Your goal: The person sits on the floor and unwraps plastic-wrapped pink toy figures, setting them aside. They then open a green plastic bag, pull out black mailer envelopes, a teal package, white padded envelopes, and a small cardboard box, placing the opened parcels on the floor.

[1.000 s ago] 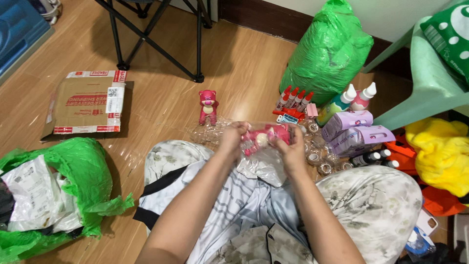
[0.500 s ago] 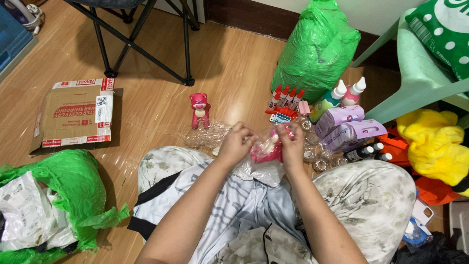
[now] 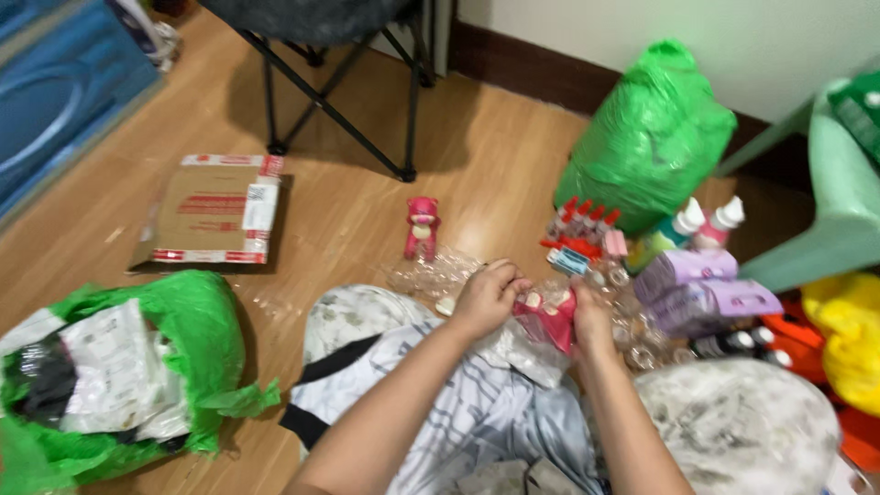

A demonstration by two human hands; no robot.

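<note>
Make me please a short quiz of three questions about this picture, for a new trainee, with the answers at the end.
1. True or false: a pink bear figure stands upright on the wooden floor, apart from both hands.
2. What do the left hand and the right hand hold together?
A. the flattened cardboard box
B. a pink toy in clear plastic wrap
C. a purple box
3. What colour is the big tied bag by the wall?

Key
1. True
2. B
3. Green
</note>
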